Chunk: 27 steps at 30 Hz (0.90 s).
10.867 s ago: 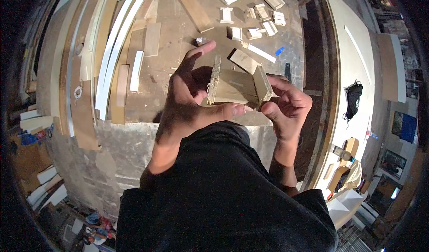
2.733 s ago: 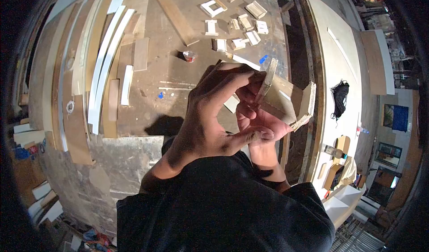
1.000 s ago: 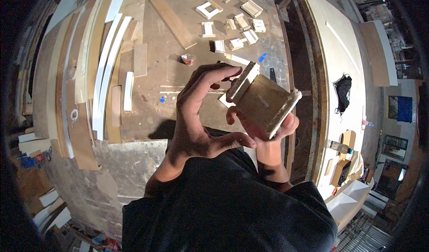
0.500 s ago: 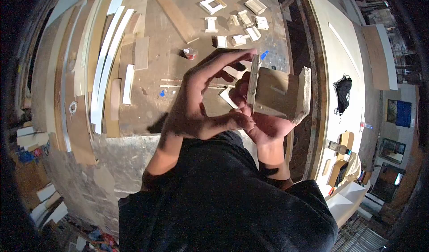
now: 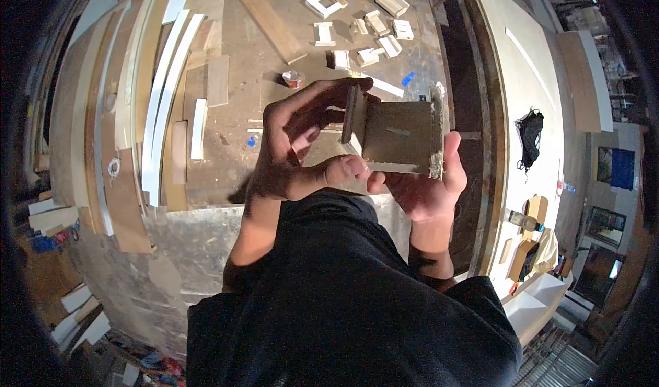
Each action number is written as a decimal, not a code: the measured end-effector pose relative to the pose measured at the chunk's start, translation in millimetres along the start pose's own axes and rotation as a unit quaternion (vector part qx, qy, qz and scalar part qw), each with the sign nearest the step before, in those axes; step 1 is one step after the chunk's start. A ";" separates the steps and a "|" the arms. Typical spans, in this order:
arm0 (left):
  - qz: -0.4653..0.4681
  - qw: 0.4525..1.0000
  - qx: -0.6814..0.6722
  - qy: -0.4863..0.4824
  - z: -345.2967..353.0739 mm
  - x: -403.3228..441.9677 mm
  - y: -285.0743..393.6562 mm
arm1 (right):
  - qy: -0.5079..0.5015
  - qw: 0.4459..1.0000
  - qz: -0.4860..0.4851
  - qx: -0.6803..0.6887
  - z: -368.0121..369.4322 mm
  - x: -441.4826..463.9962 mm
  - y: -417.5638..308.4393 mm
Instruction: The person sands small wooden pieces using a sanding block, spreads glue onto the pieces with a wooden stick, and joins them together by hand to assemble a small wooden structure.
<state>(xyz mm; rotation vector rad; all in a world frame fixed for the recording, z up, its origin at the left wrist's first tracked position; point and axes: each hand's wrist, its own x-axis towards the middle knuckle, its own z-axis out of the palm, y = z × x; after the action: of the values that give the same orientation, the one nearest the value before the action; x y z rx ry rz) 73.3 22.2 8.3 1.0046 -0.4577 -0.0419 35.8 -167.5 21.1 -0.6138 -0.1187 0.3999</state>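
Between my two hands I hold a small wooden piece (image 5: 398, 136), a flat panel with a raised board along each of its two sides. Its right board has a rough, frayed edge. My left hand (image 5: 295, 146) grips the left board, thumb at the near corner and fingers curled over the far end. My right hand (image 5: 425, 195) supports the piece from below and the right, its thumb up beside the right board. The fingers under the panel are hidden. Beyond the hands, several similar small wooden pieces (image 5: 376, 23) lie on the workbench (image 5: 240, 98).
A small cup (image 5: 293, 79) stands on the bench near a long wooden board (image 5: 268, 23). Long wood strips (image 5: 165, 98) lie along the left. On the right, a pale board surface (image 5: 511, 112) holds a black stringy bundle (image 5: 529, 140) and a bottle (image 5: 525, 221). A dark gap (image 5: 467, 85) separates the two surfaces.
The wooden piece has moved left and turned, its panel now facing me more. My left hand has shifted from its edge to a grip round the left board; my right thumb now shows.
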 end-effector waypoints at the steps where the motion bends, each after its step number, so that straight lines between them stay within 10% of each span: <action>1: 0.013 0.999 -0.024 0.021 -0.2 -3.0 -3.3 | 0.073 0.997 -0.032 -0.012 7.4 1.4 2.6; 11: 0.027 0.991 0.128 -0.023 -15.8 2.7 -20.6 | 0.166 0.957 -0.074 -0.226 32.0 -0.4 -8.4; 27: -0.028 0.990 -0.142 -0.002 -10.5 -6.7 -12.8 | 0.156 0.966 -0.032 -0.202 10.1 -23.9 -17.3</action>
<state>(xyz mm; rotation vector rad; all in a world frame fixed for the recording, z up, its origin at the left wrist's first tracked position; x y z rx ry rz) 73.5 25.3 -9.3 0.7374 -0.4144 -0.1552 17.3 -184.5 39.6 -1.0648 0.0854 0.2108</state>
